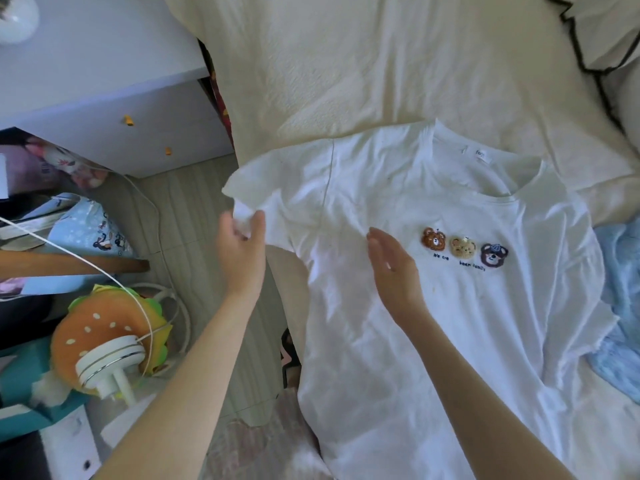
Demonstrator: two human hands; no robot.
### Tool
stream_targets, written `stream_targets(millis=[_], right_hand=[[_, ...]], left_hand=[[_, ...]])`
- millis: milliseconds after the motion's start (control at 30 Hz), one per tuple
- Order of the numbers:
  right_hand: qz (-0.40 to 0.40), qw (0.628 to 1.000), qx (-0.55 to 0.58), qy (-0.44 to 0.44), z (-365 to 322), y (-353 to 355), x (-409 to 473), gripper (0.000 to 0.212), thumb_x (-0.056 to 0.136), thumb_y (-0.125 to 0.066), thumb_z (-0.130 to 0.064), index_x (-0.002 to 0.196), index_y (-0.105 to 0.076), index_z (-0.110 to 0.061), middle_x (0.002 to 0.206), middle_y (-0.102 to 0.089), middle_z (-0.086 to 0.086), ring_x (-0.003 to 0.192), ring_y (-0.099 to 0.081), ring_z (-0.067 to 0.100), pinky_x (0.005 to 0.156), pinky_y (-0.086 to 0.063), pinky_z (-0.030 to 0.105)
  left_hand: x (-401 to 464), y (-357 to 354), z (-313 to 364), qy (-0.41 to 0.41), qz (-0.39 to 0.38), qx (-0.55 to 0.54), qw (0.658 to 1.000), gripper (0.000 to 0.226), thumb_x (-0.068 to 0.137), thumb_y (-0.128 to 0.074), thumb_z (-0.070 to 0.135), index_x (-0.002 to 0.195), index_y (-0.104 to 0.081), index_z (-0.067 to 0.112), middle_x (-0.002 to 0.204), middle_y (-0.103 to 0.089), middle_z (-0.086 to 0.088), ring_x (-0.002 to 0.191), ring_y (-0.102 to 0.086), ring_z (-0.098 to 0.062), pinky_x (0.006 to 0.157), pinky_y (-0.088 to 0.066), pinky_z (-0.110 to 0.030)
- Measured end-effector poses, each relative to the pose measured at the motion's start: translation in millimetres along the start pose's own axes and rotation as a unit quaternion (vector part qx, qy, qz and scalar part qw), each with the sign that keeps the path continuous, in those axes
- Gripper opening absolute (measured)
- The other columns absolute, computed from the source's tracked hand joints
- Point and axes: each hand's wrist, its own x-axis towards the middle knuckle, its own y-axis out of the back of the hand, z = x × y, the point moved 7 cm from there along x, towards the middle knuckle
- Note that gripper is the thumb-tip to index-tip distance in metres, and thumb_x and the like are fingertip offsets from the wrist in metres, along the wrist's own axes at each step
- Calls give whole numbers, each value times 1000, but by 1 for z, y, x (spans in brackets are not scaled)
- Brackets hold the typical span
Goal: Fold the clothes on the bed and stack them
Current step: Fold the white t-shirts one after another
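Observation:
A white T-shirt point(467, 306) with three small bear patches on the chest lies spread face up on the bed point(346, 64), neck toward the far right. My left hand point(242, 247) pinches the edge of the shirt's left sleeve and lifts it off the bed's edge. With straight fingers, my right hand point(391, 265) rests edge-on against the shirt's chest, just left of the bears.
A light blue garment point(620, 306) lies on the bed at the right, partly under the shirt. A black-trimmed pillow point(606, 36) sits at the far right. Left of the bed stand a white cabinet point(104, 98), a burger-shaped cushion point(104, 327) and cables on the floor.

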Motion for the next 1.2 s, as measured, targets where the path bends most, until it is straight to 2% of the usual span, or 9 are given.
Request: stream_targets(millis=[100, 167, 267, 400, 467, 567, 700, 867, 1200], right_hand=[[49, 967, 219, -123, 21, 39, -14, 28, 99, -40, -39, 113, -59, -23, 111, -67, -2, 102, -65, 12, 87, -50, 26], [99, 935, 298, -167, 33, 67, -21, 38, 100, -35, -45, 112, -59, -18, 107, -68, 2, 98, -66, 16, 82, -52, 32], [161, 925, 285, -191, 42, 96, -22, 38, 100, -33, -44, 111, -57, -17, 103, -64, 1, 96, -62, 18, 80, -48, 30], [154, 984, 22, -88, 17, 103, 10, 24, 96, -43, -43, 104, -53, -22, 100, -55, -7, 101, -48, 18, 88, -35, 30], [146, 983, -105, -32, -5, 95, 31, 45, 94, -47, -47, 129, -49, -18, 131, -50, 0, 123, -42, 20, 102, -32, 35], [94, 960, -261, 40, -39, 65, 71, 58, 93, -44, -53, 138, -42, -15, 141, -43, 5, 132, -36, 24, 107, -27, 46], [1, 939, -344, 16, -60, 29, 121, 54, 91, -45, -54, 125, -51, -12, 115, -57, 3, 114, -50, 24, 100, -34, 45], [-6, 988, -151, -43, -69, 21, 148, 16, 86, -60, -24, 80, -57, -9, 75, -50, 4, 67, -48, 16, 59, -39, 27], [65, 976, -206, 14, -69, 19, 157, 24, 95, -49, -26, 76, -58, -13, 68, -52, -2, 60, -47, 12, 57, -38, 22]], left_hand=[[-59, -51, 53, -254, -185, 95, 945, 33, 91, -59, 15, 123, -50, 15, 132, -49, 7, 114, -52, -5, 85, -40, -5], [-105, -92, 49, -350, -340, 211, 847, 17, 91, -58, 7, 107, -56, 8, 145, -38, 5, 131, -44, -19, 94, -33, -5], [-146, -120, -1, -321, -505, 387, 702, 22, 96, -51, 27, 110, -61, 13, 148, -39, 7, 139, -29, -12, 105, -24, -20], [-123, -95, 2, -289, -349, 336, 825, 16, 94, -52, 19, 102, -65, 14, 101, -64, 0, 96, -59, -18, 80, -46, -33], [-95, -71, 7, -281, -192, 287, 895, 15, 91, -56, 7, 104, -63, 7, 96, -61, -4, 91, -57, -21, 79, -44, -31], [-59, -64, -13, -135, -163, 231, 950, 19, 94, -55, 15, 111, -58, 9, 100, -53, 6, 94, -52, -14, 83, -40, -19], [-48, -83, -40, 29, -246, 130, 960, 7, 91, -59, 26, 98, -57, 26, 88, -60, 18, 82, -58, 0, 69, -43, -8], [-49, -81, -56, 146, -301, 55, 941, 10, 86, -67, 24, 90, -59, 27, 78, -62, 10, 57, -57, 4, 52, -41, -9], [-45, -66, -62, 113, -268, 146, 945, 23, 84, -68, 17, 100, -55, 10, 89, -58, -2, 80, -56, -20, 71, -45, -29]])
